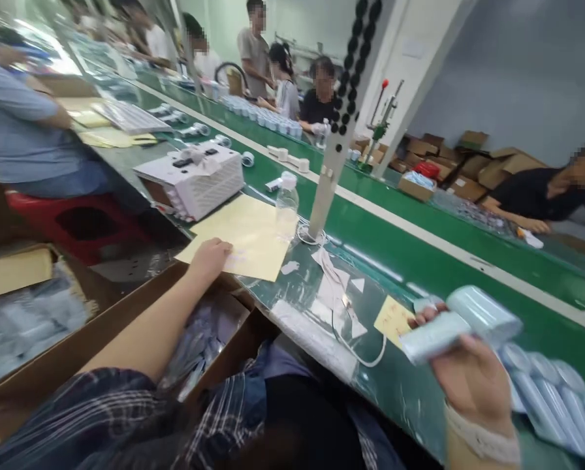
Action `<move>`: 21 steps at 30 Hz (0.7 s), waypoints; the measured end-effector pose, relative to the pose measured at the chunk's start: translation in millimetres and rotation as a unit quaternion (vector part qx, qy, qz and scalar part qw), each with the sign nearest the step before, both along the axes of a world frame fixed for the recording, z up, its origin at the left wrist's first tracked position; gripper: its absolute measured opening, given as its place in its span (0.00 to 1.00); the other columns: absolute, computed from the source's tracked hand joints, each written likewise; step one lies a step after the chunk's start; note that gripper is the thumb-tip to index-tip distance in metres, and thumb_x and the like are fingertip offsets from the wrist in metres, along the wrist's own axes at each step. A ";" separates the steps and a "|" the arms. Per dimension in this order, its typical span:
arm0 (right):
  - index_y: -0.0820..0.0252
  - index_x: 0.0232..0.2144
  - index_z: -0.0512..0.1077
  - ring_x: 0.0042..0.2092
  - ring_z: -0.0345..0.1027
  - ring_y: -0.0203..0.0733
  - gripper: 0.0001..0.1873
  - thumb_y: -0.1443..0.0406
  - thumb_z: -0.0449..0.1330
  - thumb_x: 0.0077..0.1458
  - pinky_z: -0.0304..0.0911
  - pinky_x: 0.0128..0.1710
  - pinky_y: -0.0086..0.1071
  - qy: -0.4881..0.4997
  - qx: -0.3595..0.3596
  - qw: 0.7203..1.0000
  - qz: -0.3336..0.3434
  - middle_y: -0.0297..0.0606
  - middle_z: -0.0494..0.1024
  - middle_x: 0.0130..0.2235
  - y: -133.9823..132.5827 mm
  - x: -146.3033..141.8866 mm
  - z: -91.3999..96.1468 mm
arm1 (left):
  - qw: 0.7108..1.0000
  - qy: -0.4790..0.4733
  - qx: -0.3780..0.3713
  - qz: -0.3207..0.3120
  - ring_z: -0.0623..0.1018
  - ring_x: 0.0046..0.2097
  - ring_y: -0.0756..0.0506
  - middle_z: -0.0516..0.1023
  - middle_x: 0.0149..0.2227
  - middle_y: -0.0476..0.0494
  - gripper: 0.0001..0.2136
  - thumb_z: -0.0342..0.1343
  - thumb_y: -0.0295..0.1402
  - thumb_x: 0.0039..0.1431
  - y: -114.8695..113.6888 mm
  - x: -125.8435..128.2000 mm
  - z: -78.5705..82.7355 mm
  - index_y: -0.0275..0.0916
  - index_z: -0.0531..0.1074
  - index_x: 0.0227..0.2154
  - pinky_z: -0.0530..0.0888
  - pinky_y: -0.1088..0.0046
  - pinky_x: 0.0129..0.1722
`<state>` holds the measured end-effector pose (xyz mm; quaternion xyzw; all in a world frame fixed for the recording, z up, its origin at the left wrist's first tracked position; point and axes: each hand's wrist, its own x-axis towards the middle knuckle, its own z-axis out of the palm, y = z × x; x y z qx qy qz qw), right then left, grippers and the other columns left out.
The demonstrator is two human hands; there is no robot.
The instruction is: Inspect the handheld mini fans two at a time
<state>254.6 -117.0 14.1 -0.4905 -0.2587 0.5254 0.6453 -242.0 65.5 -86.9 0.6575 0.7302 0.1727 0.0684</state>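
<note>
My right hand [471, 378] is closed round two pale blue, bar-shaped wrapped packs [461, 323], held just above the green bench at the lower right. A small yellow note [393, 320] lies just left of them. My left hand [209, 258] is stretched out to the left and rests on the near corner of a large yellow sheet of paper [253, 238]; its fingers look curled down onto the sheet. Under that arm stands an open cardboard box [77, 346] with plastic-bagged items.
A row of the same pale blue packs [552, 398] lies at the far right. A white boxy device [194, 179], a clear bottle [287, 196], a metal post [329, 183] and a white cable [356, 352] stand on the bench. Other people sit and stand along the green conveyor [420, 241].
</note>
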 end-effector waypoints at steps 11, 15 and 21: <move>0.52 0.48 0.85 0.44 0.71 0.50 0.25 0.54 0.70 0.48 0.67 0.68 0.61 0.048 0.072 0.996 0.010 0.39 0.77 0.41 -33.4 -42.6 -12.5 | 0.946 -0.288 0.037 -0.145 0.77 0.42 0.45 0.77 0.42 0.43 0.11 0.61 0.42 0.65 -50.6 108.9 52.1 0.39 0.77 0.41 0.78 0.65 0.50; 0.52 0.48 0.85 0.42 0.71 0.50 0.24 0.55 0.69 0.48 0.74 0.59 0.57 0.069 0.094 0.993 0.021 0.40 0.76 0.40 -53.0 -59.5 -16.9 | 0.731 -0.565 -0.030 -0.381 0.77 0.54 0.43 0.74 0.48 0.42 0.18 0.73 0.52 0.55 -133.7 221.3 64.7 0.41 0.82 0.30 0.74 0.59 0.64; 0.53 0.40 0.83 0.41 0.72 0.45 0.15 0.60 0.70 0.46 0.77 0.44 0.41 0.103 0.146 0.984 0.007 0.36 0.78 0.37 -71.8 -76.0 -26.5 | 0.700 -0.540 -0.054 -0.464 0.75 0.56 0.41 0.71 0.50 0.40 0.17 0.74 0.50 0.56 -182.5 274.4 58.8 0.41 0.81 0.28 0.71 0.55 0.68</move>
